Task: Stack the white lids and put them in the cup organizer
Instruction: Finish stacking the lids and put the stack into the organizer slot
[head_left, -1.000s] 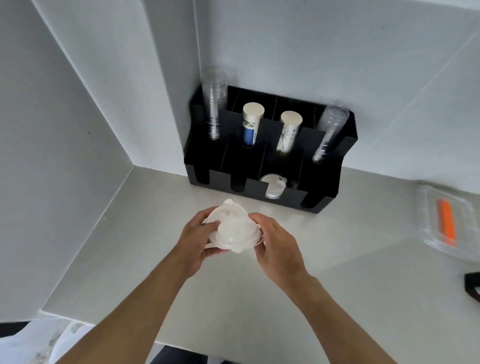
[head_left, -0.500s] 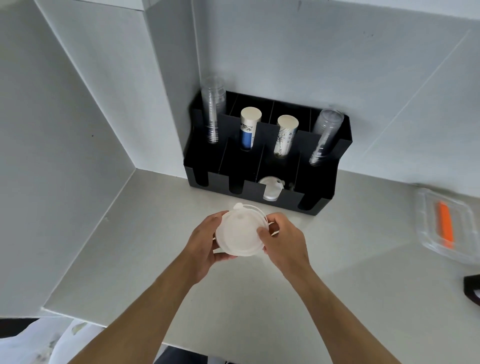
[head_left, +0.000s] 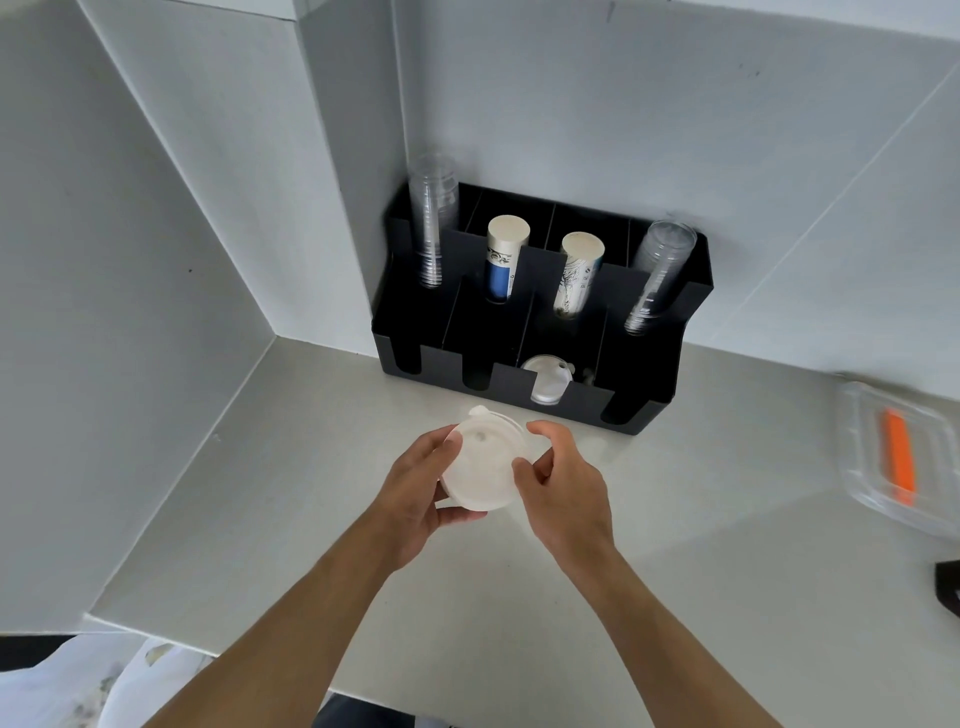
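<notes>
Both hands hold a stack of white lids (head_left: 480, 462) above the counter, just in front of the black cup organizer (head_left: 644, 410). My left hand (head_left: 415, 488) grips the stack's left and lower edge. My right hand (head_left: 563, 480) pinches its right edge, thumb on the top face. The stack tilts toward me, flat side showing. Another white lid (head_left: 545, 382) stands in the organizer's third front slot.
Clear cup stacks (head_left: 431, 223) (head_left: 657, 275) and paper cup stacks (head_left: 504, 257) (head_left: 576, 273) fill the organizer's rear slots. A clear tray with an orange item (head_left: 898, 457) lies at the right. A black object (head_left: 948, 587) sits at the right edge. Walls close the left and back.
The lids have turned from lying loosely fanned to a squared stack tilted toward me, and both hands shifted slightly toward the organizer.
</notes>
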